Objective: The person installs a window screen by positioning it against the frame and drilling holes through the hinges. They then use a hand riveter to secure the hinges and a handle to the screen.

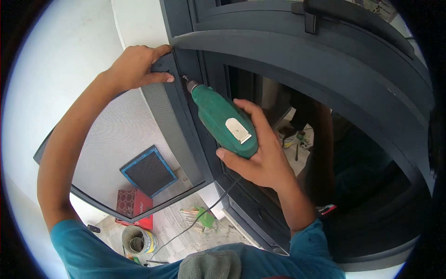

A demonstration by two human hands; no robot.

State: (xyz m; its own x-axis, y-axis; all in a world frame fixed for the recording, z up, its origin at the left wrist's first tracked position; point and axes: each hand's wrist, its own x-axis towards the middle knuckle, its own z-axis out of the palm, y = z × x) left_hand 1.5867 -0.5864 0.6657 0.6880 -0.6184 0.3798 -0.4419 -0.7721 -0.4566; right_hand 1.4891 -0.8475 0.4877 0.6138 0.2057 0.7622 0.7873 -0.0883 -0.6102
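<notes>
A green corded rotary tool [218, 116] with a pale label is in my right hand [267, 158], its fingers and thumb wrapped round the rear of the body. The metal nose of the tool points up and left at the dark frame [183, 107], and its tip is at or very near the frame's face. My left hand [139, 67] grips the corner of the mesh screen's frame [162, 65], thumb below and fingers above, just left of the tool's tip. The mesh screen [116, 135] hangs below that hand.
Dark glass [367, 186] and a curved dark rail [297, 44] fill the right side. On the floor are a red crate [144, 204], a bucket [134, 239], a blue-edged panel [148, 171] and a green-and-white bag [204, 218]. The cord [195, 221] trails down to the floor.
</notes>
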